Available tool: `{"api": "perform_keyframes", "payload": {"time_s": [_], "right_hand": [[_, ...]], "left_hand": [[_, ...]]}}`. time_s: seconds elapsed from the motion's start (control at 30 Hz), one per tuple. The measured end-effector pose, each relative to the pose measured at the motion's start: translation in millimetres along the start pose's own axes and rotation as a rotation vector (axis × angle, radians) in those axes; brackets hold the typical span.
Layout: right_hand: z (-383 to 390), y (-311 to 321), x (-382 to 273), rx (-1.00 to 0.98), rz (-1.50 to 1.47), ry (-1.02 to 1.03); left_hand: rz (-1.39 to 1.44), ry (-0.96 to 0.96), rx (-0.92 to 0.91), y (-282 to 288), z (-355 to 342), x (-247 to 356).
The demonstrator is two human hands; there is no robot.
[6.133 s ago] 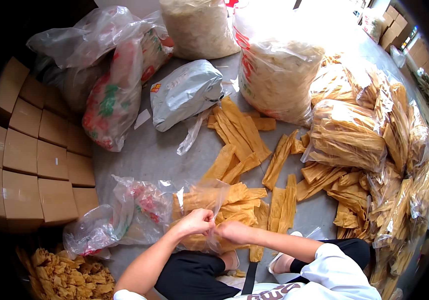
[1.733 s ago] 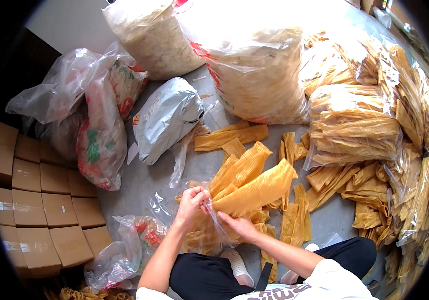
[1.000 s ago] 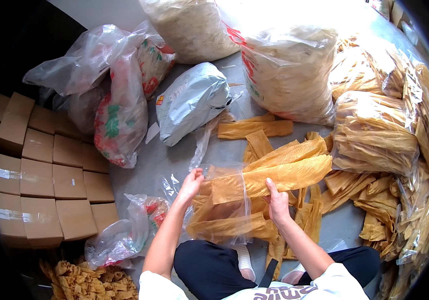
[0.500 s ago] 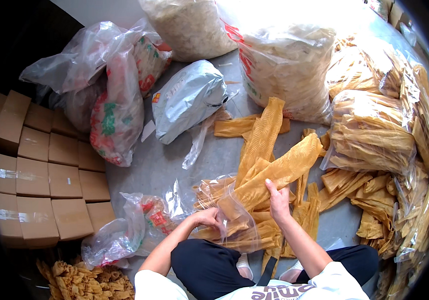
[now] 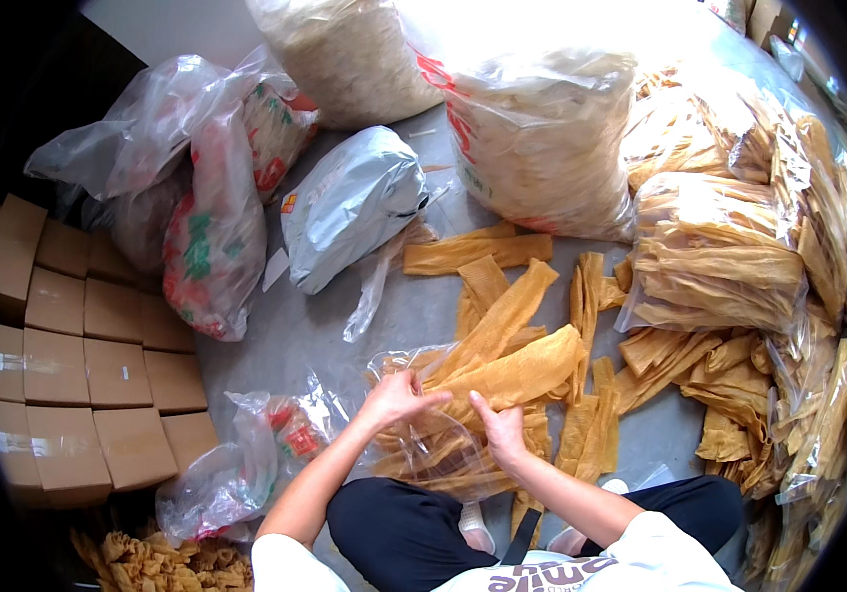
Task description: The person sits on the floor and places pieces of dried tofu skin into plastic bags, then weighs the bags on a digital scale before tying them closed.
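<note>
A clear plastic bag [image 5: 455, 462] lies in front of my crossed legs, with several long, flat, yellow-brown dried strips partly inside it. My left hand [image 5: 400, 399] grips the bag near its mouth, its thumb side against the strips. My right hand [image 5: 500, 432] is closed on a broad, ribbed dried strip [image 5: 532, 370], thumb on top, fingers mostly hidden underneath. This strip slants from the bag up to the right. Another long strip [image 5: 502, 314] rests behind it, also reaching out of the bag.
Loose strips [image 5: 478, 254] lie farther off on the grey floor. At right stands a packed bag of strips [image 5: 719, 252] among heaps. Large filled sacks [image 5: 542, 138] and a pale grey package [image 5: 349, 212] are beyond. Cardboard boxes [image 5: 53, 365] line the left; crumpled plastic [image 5: 236, 474] lies nearer.
My right hand has come down and left, bringing the broad strip lower toward the bag. My left hand has risen slightly along the bag's mouth. The view has shifted a little.
</note>
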State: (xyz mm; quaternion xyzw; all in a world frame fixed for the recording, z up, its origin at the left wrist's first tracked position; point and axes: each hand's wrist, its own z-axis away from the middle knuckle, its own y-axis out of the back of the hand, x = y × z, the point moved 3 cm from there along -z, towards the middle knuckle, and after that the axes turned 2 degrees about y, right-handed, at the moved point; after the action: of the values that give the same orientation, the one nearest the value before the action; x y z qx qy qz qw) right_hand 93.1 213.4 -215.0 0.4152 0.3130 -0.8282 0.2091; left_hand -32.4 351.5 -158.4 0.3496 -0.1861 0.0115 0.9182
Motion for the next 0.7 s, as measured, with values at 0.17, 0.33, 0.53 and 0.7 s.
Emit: {"api": "perform_keyframes", "payload": {"time_s": [0.17,0.33,0.53,0.7], "right_hand": [[7,-3,5,0.047,-0.099,-0.067],[21,-7,7,-0.079,-0.077,-0.316],[53,-20,1,-0.731,0.301,-0.588],[10,15,-73,-1.058,0.886,-0.223]], "left_hand": [[0.121,-0.149,-0.051,-12,-9,-12],[0.97,-0.266,-0.419,10,7,24],[0.704,-0.28,-0.493,-2,2,19],[0.37,-0.464,-0.527,-33,-5,-3]]}}
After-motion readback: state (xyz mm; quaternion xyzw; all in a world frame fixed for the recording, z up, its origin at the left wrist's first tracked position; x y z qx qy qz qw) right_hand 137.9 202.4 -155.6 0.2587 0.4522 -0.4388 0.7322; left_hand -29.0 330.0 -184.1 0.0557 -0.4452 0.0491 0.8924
